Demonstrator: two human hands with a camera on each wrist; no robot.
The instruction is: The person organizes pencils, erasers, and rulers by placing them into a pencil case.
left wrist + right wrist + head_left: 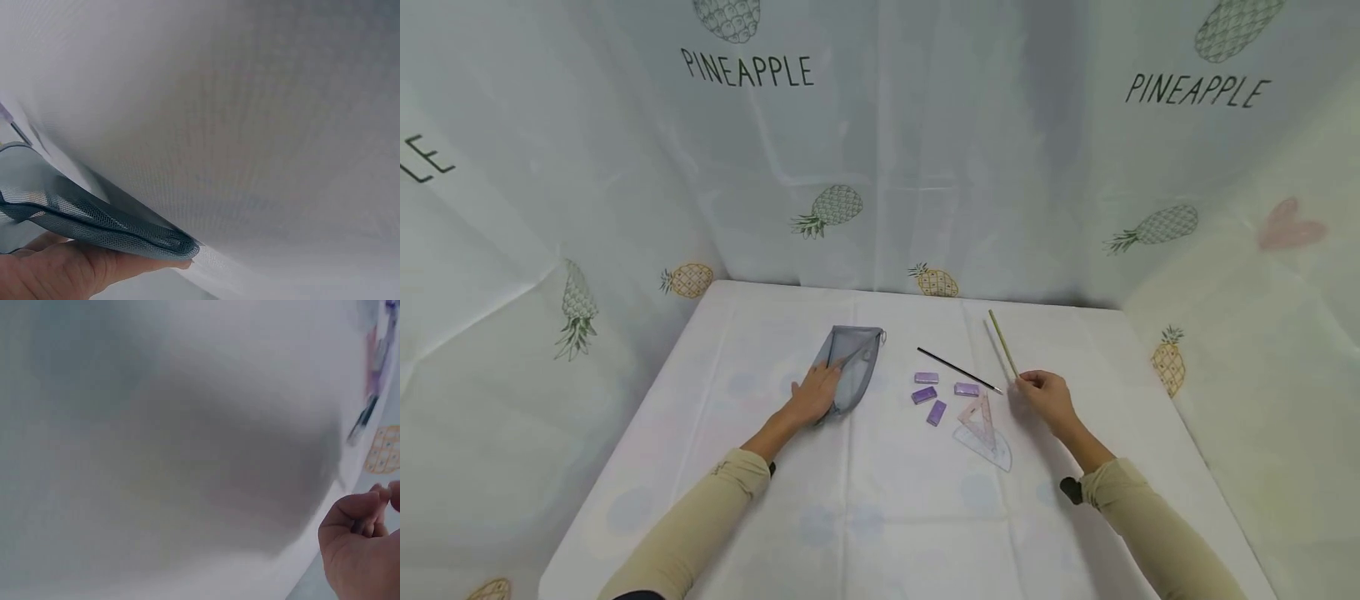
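On the left of the table lies a grey mesh zip pouch, flat, with a small ring at its far corner. My left hand rests on top of it with its fingers stretched out. In the left wrist view, the pouch's dark edge lies against the left hand. My right hand pinches the near end of a thin yellow-green pencil, which points away from me. In the right wrist view, the right hand has thumb and fingertip together; the pencil is hardly visible there.
Between the hands lie a black pencil and several purple erasers. A pink set square partly overlaps a clear protractor. White cloth covers the table, and pineapple-print curtains hang behind and at both sides.
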